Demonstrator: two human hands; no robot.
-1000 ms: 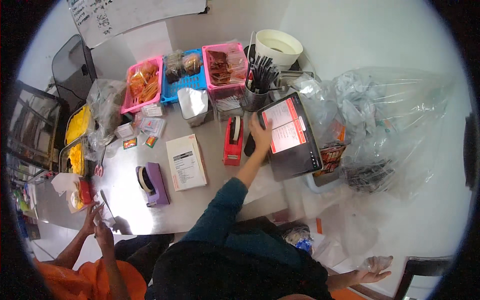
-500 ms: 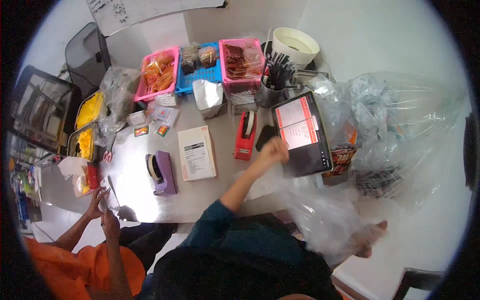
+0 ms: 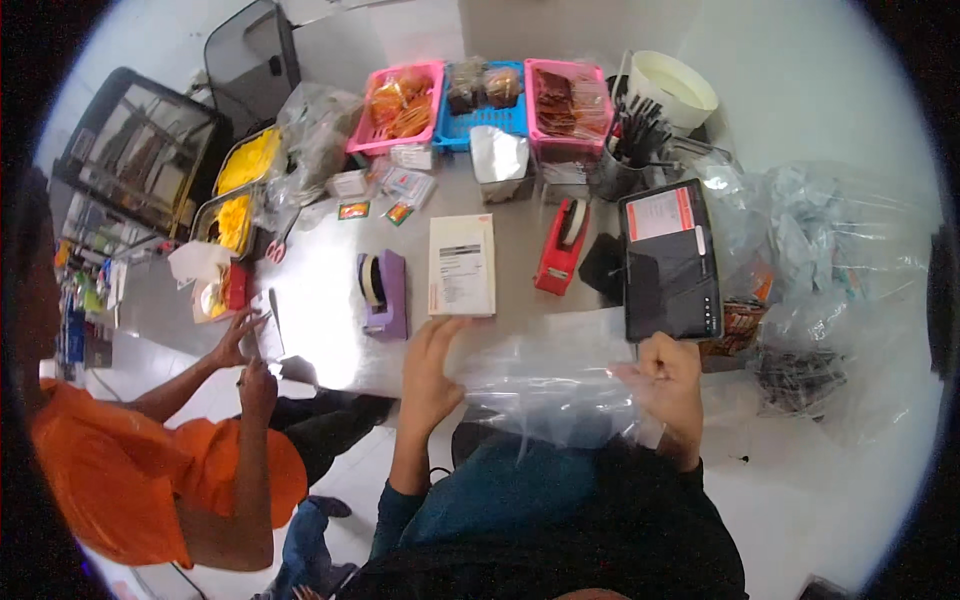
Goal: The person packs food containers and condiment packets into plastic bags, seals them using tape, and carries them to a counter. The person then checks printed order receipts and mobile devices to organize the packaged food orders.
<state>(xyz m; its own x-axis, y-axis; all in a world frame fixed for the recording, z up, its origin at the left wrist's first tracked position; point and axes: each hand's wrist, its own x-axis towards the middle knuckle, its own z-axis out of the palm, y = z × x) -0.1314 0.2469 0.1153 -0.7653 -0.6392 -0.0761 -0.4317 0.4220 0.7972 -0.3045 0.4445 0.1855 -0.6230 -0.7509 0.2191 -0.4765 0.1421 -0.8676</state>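
A clear plastic bag (image 3: pixel 545 385) lies spread along the table's near edge, between my hands. My right hand (image 3: pixel 668 388) is closed on the bag's right end, just below the black tablet (image 3: pixel 675 285). On the left, my left hand (image 3: pixel 430 378) has its fingers stretched forward, their tips by the lower edge of a flat white box (image 3: pixel 462 262) with a printed slip on top. The thumb of this hand is at the bag's left end; whether it presses on the plastic I cannot tell. The tablet's screen is lit, with a white and red panel at its top.
A purple tape dispenser (image 3: pixel 385 295) and a red tape dispenser (image 3: pixel 562 248) stand near the white box. Pink (image 3: pixel 437 100) and blue (image 3: pixel 485 128) baskets hold packets behind. Large plastic bags (image 3: pixel 850 230) fill the right. At left, a co-worker in orange (image 3: pixel 170 470) handles something white.
My left hand has come from the tablet to the table's near edge, by the white box. My right hand has brought the bag up and inward. One panel on the screen is gone.
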